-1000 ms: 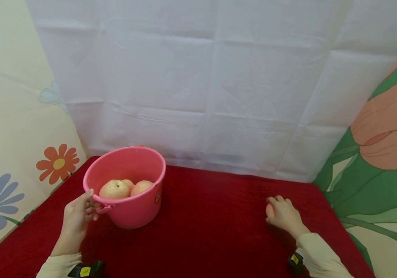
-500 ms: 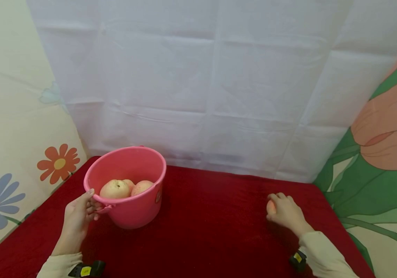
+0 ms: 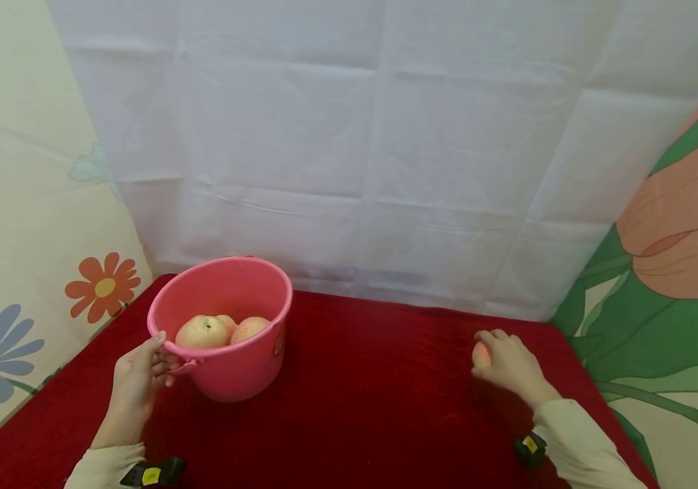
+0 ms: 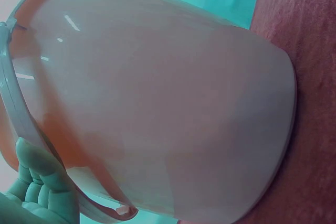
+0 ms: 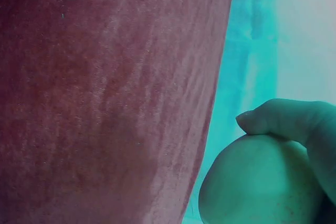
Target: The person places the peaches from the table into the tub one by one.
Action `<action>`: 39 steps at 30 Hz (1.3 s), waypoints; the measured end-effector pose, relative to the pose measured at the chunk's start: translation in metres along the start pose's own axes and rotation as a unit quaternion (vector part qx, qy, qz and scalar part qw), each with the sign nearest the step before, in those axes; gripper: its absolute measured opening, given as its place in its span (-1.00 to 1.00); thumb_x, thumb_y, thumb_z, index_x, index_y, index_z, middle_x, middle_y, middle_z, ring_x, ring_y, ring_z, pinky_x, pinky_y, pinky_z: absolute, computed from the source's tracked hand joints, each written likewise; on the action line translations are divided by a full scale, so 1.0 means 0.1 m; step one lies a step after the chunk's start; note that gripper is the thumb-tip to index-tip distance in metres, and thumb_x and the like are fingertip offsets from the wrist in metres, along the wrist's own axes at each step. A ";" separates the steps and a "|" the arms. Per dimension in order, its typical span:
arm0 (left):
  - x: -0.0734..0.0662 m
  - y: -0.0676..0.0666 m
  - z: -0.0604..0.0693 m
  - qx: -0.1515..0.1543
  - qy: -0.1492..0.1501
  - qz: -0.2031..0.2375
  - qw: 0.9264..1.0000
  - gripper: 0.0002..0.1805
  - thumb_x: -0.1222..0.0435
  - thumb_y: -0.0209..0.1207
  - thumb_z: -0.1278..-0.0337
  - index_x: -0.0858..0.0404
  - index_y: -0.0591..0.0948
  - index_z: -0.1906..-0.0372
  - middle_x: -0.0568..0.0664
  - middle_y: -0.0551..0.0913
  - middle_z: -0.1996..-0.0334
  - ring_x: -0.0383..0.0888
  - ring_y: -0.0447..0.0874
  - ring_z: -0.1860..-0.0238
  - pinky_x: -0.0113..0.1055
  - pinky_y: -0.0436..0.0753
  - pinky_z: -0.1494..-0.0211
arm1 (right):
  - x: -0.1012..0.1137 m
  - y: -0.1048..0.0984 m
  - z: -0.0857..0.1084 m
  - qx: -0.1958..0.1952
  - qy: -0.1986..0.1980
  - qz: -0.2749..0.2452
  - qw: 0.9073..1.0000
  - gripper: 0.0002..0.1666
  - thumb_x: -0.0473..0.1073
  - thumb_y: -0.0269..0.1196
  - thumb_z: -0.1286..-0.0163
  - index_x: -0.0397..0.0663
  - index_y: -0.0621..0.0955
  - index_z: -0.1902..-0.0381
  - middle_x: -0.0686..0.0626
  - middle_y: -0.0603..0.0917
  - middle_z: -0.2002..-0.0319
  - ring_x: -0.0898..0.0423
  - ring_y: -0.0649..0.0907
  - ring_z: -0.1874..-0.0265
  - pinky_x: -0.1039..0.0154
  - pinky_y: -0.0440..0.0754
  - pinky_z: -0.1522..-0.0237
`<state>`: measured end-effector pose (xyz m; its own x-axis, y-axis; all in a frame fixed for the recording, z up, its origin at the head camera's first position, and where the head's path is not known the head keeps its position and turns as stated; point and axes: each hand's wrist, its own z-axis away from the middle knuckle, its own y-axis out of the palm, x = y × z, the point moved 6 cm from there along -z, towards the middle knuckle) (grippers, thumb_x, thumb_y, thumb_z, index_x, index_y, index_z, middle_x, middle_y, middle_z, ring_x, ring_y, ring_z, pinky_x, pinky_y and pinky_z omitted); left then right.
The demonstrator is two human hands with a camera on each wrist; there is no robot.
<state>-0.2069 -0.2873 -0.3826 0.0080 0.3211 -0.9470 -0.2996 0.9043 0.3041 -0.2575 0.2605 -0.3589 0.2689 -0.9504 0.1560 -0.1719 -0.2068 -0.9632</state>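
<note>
A pink bucket (image 3: 240,375) stands on the red cloth at the left, its mouth facing up. Several peaches (image 3: 202,333) lie inside it. My left hand (image 3: 136,377) grips the near left of the rim, by the handle; in the left wrist view the thumb (image 4: 39,158) presses on the handle and rim. Over at the right, my right hand (image 3: 510,367) holds one peach (image 3: 480,355), its far side hidden by the palm. In the right wrist view the thumb (image 5: 278,116) lies across the top of that peach.
Red cloth (image 3: 373,401) covers the table between the bucket and my right hand. A creased white sheet (image 3: 349,149) hangs along the back edge. Flower-printed fabric (image 3: 18,204) borders the left side, and a similar print (image 3: 679,339) the right.
My right hand has risen slightly and shifted a little to the right with the peach, more of which now shows. The left hand and the bucket look still.
</note>
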 end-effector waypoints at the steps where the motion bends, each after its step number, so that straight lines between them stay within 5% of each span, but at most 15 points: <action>1: 0.00 0.00 0.00 0.000 0.000 0.000 1.000 -0.64 0.09 0.05 -0.22 0.05 0.61 0.66 -0.18 0.60 0.71 -0.30 0.54 0.64 -0.45 0.46 0.66 | 0.00 -0.01 0.00 0.000 0.000 0.000 1.000 -0.28 -0.07 0.44 0.20 -0.29 0.50 0.05 -0.29 0.51 0.15 -0.26 0.50 0.26 -0.06 0.52 0.50; 39: 0.00 0.00 -0.01 0.003 0.016 -0.001 1.000 -0.63 0.12 0.04 -0.24 0.05 0.61 0.67 -0.17 0.58 0.72 -0.30 0.52 0.67 -0.44 0.44 0.68 | 0.04 -0.44 -0.09 -0.023 -0.016 0.022 0.999 -0.29 -0.03 0.39 0.16 -0.29 0.50 0.03 -0.32 0.54 0.13 -0.28 0.54 0.24 -0.09 0.52 0.43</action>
<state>-0.2075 -0.2875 -0.3826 -0.0218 0.3105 -0.9503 -0.2938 0.9066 0.3029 -0.2574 0.2632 -0.3136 0.2900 -0.9512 0.1051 -0.2280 -0.1754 -0.9577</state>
